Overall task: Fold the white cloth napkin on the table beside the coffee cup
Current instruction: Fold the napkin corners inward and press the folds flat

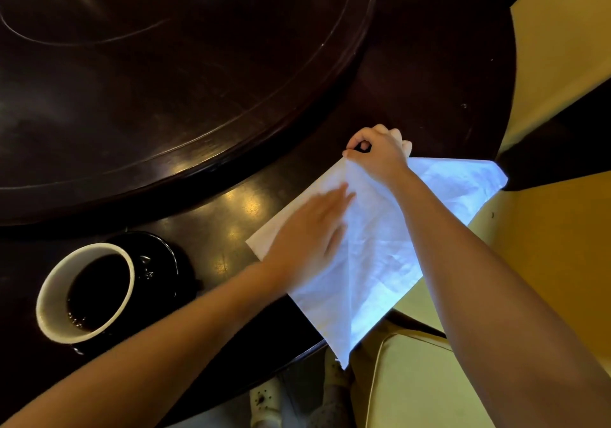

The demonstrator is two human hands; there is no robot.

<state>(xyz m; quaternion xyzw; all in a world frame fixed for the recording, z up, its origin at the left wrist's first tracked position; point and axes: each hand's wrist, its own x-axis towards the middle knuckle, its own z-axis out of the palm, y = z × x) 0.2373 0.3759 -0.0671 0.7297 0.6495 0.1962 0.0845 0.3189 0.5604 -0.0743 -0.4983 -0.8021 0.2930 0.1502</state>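
The white cloth napkin [373,249] lies spread on the dark round table [429,80], with its near corner and right part hanging past the table's edge. My right hand [377,153] pinches the napkin's far corner between thumb and fingers. My left hand [310,232] rests flat and blurred on the napkin's left half, fingers stretched toward the far corner. A white coffee cup [84,292] full of dark coffee stands on a black saucer [158,262] to the left of the napkin.
A raised dark turntable [165,80] covers the middle of the table. A cream cushioned chair seat [413,384] sits below the table's edge at the lower right. Yellow floor and a dark beam [558,150] lie to the right. My shoes [264,401] show under the table edge.
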